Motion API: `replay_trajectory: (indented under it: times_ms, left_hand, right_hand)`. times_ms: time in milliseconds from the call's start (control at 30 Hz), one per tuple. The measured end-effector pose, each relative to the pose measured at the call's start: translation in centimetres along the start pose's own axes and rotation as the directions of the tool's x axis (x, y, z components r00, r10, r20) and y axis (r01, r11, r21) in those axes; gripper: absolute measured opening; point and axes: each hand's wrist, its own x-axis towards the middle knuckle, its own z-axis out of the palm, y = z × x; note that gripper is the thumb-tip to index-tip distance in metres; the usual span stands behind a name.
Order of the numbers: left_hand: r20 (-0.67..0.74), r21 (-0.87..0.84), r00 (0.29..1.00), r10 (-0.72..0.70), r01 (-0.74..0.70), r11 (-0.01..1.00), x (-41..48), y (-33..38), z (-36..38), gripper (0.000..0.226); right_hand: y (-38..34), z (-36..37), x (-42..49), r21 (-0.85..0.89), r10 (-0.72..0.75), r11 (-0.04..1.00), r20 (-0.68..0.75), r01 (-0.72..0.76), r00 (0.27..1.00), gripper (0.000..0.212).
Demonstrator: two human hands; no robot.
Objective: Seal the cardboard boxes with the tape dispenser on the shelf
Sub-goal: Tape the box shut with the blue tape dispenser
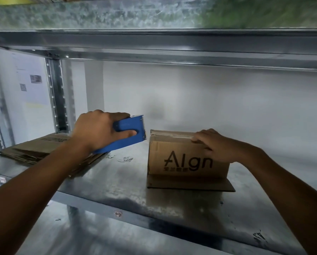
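Observation:
A small cardboard box point(178, 159) printed "Algn" stands on the metal shelf point(121, 184), with one bottom flap lying flat toward me. Clear tape runs along its top seam. My right hand point(209, 142) rests on the box's top right corner, fingers pressing the top and front face. My left hand point(100, 129) grips a blue tape dispenser point(133, 131), held in the air just left of the box's top left corner. The dispenser's front edge is a short gap from the box.
A stack of flattened cardboard boxes point(36, 150) lies on the shelf at the left, under my left forearm. The upper shelf point(154, 43) hangs close above. A perforated steel upright point(57, 96) stands at the back left, a white wall behind.

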Motion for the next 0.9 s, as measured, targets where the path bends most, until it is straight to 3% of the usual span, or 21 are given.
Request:
replay_trajectory:
  times_ms: [100, 233, 367, 500, 667, 733, 800, 900]
  left_hand:
    - [-0.018, -0.030, 1.000, -0.002, 0.002, 1.000, 0.0, 0.2, -0.1, 0.074]
    - [0.029, -0.041, 1.000, -0.005, 0.006, 0.999, 0.2, 0.7, 0.2, 0.077]
    - [0.050, -0.029, 0.999, -0.007, 0.009, 1.000, 0.0, 0.8, 0.5, 0.083]
    - [0.032, -0.042, 0.999, -0.023, 0.024, 0.999, -0.7, 0.9, 0.4, 0.082]
    - [-0.021, -0.034, 1.000, -0.017, 0.016, 0.999, -1.3, 0.3, -0.7, 0.083]
    - [-0.046, -0.034, 0.999, 0.003, -0.004, 0.999, -1.4, 0.1, -1.1, 0.080]
    - [-0.056, -0.028, 0.998, 0.012, -0.014, 1.000, -1.4, 0.3, -1.4, 0.075]
    - [-0.041, -0.017, 0.998, 0.043, -0.043, 0.999, -1.3, 0.9, -1.4, 0.078]
  right_hand:
    - [-2.4, 1.7, 0.2, -0.021, 0.118, 0.992, -0.136, -0.122, 0.984, 0.030]
    - [-5.5, 4.5, 1.7, -0.166, 0.198, 0.955, -0.261, -0.246, 0.945, 0.077]
    - [-6.4, 5.5, 2.8, -0.203, 0.249, 0.923, -0.334, -0.327, 0.909, 0.089]
    - [-6.2, 5.4, 2.9, -0.105, 0.184, 0.965, -0.382, -0.240, 0.906, 0.091]
    - [-3.0, 5.0, 1.5, 0.117, -0.087, 0.983, -0.378, 0.140, 0.922, 0.069]
    - [-2.1, 4.8, 1.0, 0.226, -0.099, 0.952, -0.408, 0.205, 0.908, 0.065]
    - [-3.0, 4.9, 0.7, 0.204, -0.064, 0.964, -0.449, 0.172, 0.891, 0.072]
    - [-6.0, 5.9, 0.6, -0.051, -0.014, 0.999, -0.477, -0.012, 0.879, 0.086]
